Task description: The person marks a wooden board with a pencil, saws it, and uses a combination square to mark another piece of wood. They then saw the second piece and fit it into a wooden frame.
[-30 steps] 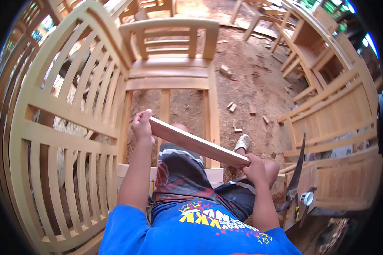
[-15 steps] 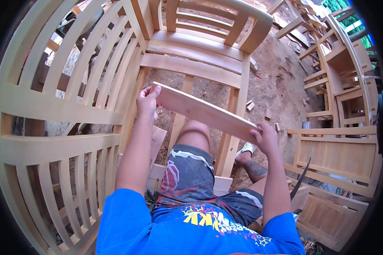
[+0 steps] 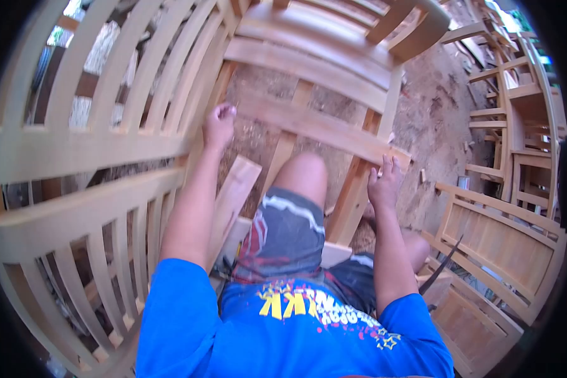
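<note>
The wooden board slants nearer from our left hand, its grip unclear, to our right hand, fingers spread.

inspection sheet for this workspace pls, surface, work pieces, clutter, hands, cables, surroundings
Surface: bench frame with seat slats fitted at its far end, over bare soil ground
Work pieces: loose board lying across the frame's open part; second board slanting beside the person's left thigh
Clutter: small wood offcuts on the ground
Left hand: at the first board's left end, grip and contact unclear from blur
Right hand: fingers spread at that board's right end
Cables: nothing seen
Surroundings: large slatted piece on the left; panelled wooden piece and dark pointed blade on the right
</note>
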A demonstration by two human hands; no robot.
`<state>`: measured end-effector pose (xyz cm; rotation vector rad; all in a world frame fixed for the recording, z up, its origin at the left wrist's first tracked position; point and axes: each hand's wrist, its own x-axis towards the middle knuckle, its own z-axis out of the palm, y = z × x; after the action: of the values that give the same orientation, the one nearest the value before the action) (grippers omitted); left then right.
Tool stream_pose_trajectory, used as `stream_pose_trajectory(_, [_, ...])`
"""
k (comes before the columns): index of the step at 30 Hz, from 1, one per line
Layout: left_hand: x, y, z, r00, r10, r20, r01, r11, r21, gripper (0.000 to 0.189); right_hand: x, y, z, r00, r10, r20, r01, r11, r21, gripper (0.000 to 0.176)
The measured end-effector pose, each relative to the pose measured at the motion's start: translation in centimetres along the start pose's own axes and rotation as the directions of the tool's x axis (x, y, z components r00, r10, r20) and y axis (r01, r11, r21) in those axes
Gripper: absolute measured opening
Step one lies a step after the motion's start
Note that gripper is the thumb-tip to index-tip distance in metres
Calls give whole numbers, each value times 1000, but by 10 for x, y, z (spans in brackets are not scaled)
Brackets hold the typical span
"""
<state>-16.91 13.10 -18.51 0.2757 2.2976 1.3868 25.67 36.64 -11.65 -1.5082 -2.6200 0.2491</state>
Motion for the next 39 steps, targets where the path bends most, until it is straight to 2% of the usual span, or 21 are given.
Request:
stream_pose_trajectory(2, [-42, 43, -30, 996, -84, 40, 87, 993, -82, 25, -39, 4, 4, 996, -77, 54, 79, 997, -21, 62])
stream_pose_trajectory(3, [-58, 36, -41, 994, -88, 68, 92, 994, -64, 26, -55, 6, 4, 991, -113, 69, 115, 993, -29, 62])
stream_pose_trajectory(4, [-67, 33, -52, 993, -77, 89, 82, 995, -51, 26, -65, 4, 2, 970, 18, 242, -31, 998, 48, 63])
stream_pose_trajectory(5, [-78, 30, -63, 992, -67, 109, 71, 997, -40, 26, -75, 5, 5, 973, 3, 229, -18, 998, 64, 63])
stream_pose_trajectory(6, [-95, 28, -73, 995, -13, 101, 6, 998, 68, 22, -83, 11, 11, 976, -13, 215, -5, 997, 80, 62])
stream_pose_trajectory(10, [-170, 17, -107, 998, -1, 59, -10, 982, 190, 23, -79, 12, 11, 984, -91, 151, 78, 993, 94, 58])
stream_pose_trajectory(13, [-236, 6, -129, 974, -59, 218, -38, 909, 416, 23, -85, 11, 10, 987, -119, 109, 104, 985, 138, 55])
stream_pose_trajectory(15, [-279, -11, -134, 939, -152, 308, -59, 812, 580, 23, -92, 17, 12, 987, -140, 83, 128, 982, 141, 55])
stream_pose_trajectory(17, [-316, -34, -134, 886, -180, 427, -171, 730, 661, 26, -103, 22, 12, 979, -43, 200, 2, 980, 200, 56])
stream_pose_trajectory(20, [-353, -52, -123, 934, -85, 348, -203, 677, 708, 32, -113, 18, 2, 950, 72, 303, -160, 948, 274, 57])
stream_pose_trajectory(21, [-358, -54, -119, 947, -94, 308, -165, 678, 716, 33, -114, 18, -5, 941, 106, 323, -207, 933, 296, 56])
stream_pose_trajectory(23, [-357, -49, -108, 967, -98, 235, -106, 683, 723, 34, -115, 31, 2, 967, 98, 237, -173, 932, 319, 54])
stream_pose_trajectory(25, [-346, -40, -99, 963, -121, 240, -107, 648, 754, 29, -115, 33, -1, 972, 116, 202, -178, 930, 322, 54])
stream_pose_trajectory(27, [-332, -44, -95, 962, -125, 244, -111, 637, 763, 27, -119, 33, -7, 982, 132, 137, -178, 894, 412, 50])
stream_pose_trajectory(30, [-307, -40, -93, 971, 78, 224, -199, 779, 595, 25, -121, 35, -9, 985, 164, 62, -168, 791, 589, 42])
stream_pose_trajectory(33, [-287, 31, -75, 930, 313, 192, -365, 845, 391, 24, -128, 13, -41, 968, 184, 173, -252, 687, 681, 39])
stream_pose_trajectory(34, [-284, 58, -64, 910, 351, 219, -409, 846, 343, 24, -129, 5, -45, 963, 140, 232, -270, 579, 769, 40])
stream_pose_trajectory(35, [-282, 86, -49, 864, 423, 274, -494, 821, 286, 22, -127, -2, -50, 955, 83, 283, -289, 463, 838, 42])
stream_pose_trajectory(37, [-276, 135, -11, 752, 554, 357, -634, 757, 161, 19, -120, -24, -70, 947, -90, 309, -256, 371, 893, 52])
stream_pose_trajectory(38, [-272, 151, 9, 682, 592, 429, -689, 718, 103, 18, -113, -36, -88, 905, -174, 388, -306, 367, 879, 59])
stream_pose_trajectory(39, [-270, 167, 29, 604, 625, 495, -735, 676, 43, 16, -107, -47, -98, 886, -228, 403, -340, 270, 901, 62])
